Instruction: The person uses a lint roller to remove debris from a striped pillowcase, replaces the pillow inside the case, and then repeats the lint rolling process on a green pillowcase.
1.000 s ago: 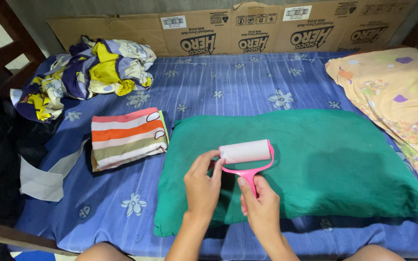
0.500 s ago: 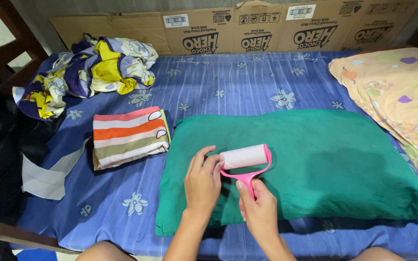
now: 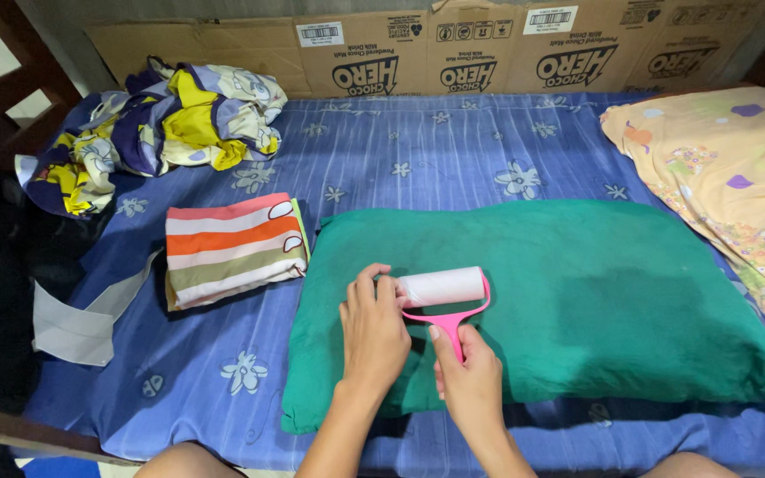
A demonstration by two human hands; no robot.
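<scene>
A pink lint roller [image 3: 443,289] with a white roll lies across the near left part of a green pillow [image 3: 577,283]. My right hand [image 3: 464,376] grips its pink handle from below. My left hand [image 3: 372,327] rests on the pillow with its fingertips touching the left end of the white roll. The pillow lies on a blue flowered mattress [image 3: 400,159].
A folded striped cloth [image 3: 230,248] lies left of the pillow. A crumpled yellow and purple cloth [image 3: 157,124] sits at the far left. An orange patterned pillow [image 3: 728,177] is at the right. Flattened cardboard [image 3: 453,57] lines the back. A grey cloth strip [image 3: 90,319] hangs off the left edge.
The roller and both hands have shifted slightly left and toward me on the pillow. My left fingers have closed in on the roll's end.
</scene>
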